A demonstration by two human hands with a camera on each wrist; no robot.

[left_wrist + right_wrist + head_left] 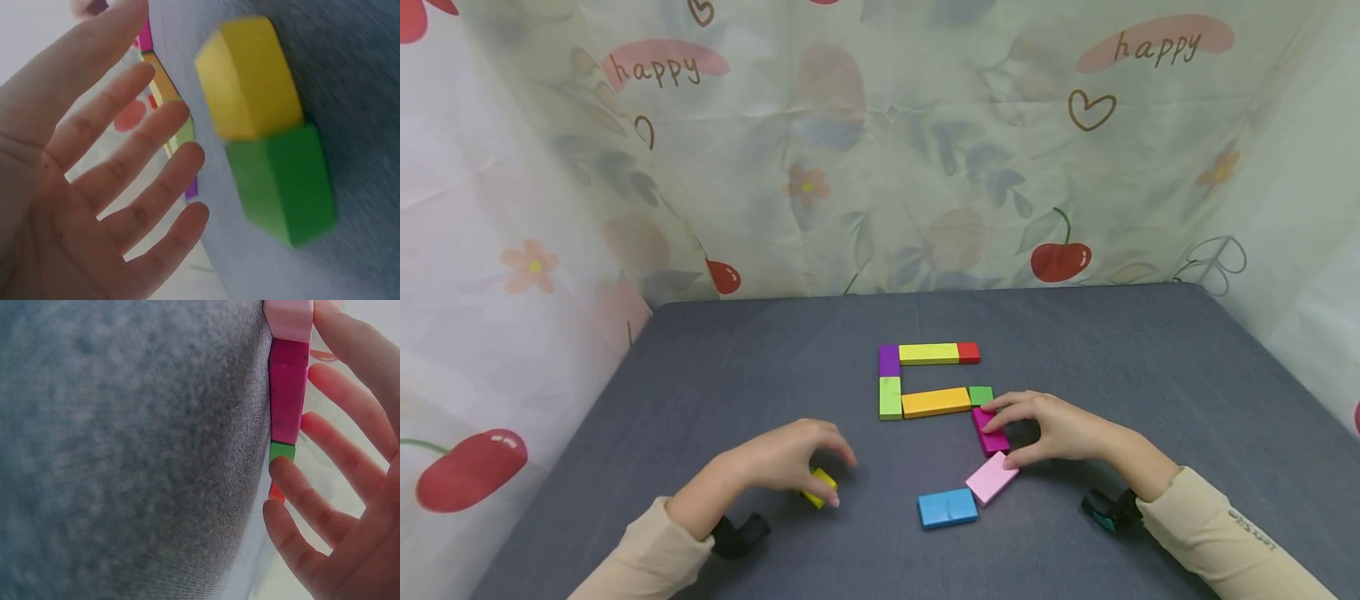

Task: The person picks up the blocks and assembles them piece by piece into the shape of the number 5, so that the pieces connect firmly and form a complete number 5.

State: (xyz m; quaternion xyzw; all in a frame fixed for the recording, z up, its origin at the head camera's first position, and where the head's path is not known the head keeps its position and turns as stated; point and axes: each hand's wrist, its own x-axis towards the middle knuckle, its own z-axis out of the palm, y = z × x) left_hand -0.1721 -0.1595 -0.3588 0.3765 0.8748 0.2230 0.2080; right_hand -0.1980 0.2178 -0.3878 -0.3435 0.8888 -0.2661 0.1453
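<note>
My left hand (pixel 786 457) hovers with spread fingers over a yellow block (pixel 820 487), which it partly hides. The left wrist view shows that yellow block end to end with a green block (pixel 284 184), and nothing in the palm. My right hand (pixel 1063 429) reaches over a line of blocks with its fingers apart. Its thumb is right at the edge of a pink block (pixel 992 478), and its fingertips lie along a magenta block (pixel 990 431). The magenta block's far end meets a small green block (pixel 981 396); its near end meets the pink one.
A blue block (pixel 947 508) touches the pink block's lower corner. Farther back, an orange block (pixel 936 402), a lime block (pixel 890 398), a purple block (pixel 889 361), a yellow-green block (pixel 928 354) and a red block (pixel 968 352) continue the line. Patterned cloth surrounds the grey table (pixel 737 358).
</note>
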